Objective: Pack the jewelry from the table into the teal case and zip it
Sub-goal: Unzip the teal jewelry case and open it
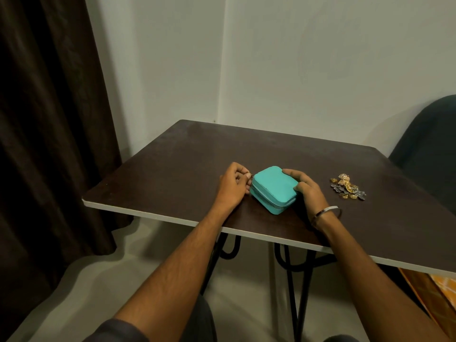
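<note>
left thumb and forefinger (246, 174) are pinched tight on the small metal zipper pull (250, 175) at the case's left corner, the left hand (233, 185) curled beside it. the right hand (304, 187) is spread over the right side, fingers loosely clamped on the lid and wall. the teal case (272, 188) sits closed near the table's front edge, a rounded, matte, pebbled box, long axis running from far-left to near-right. the jewelry (348, 186), a glinting gold and grey heap, lies well apart to the right on the dark wooden table (172, 169). a silver bangle (328, 210) circles the right wrist.
</note>
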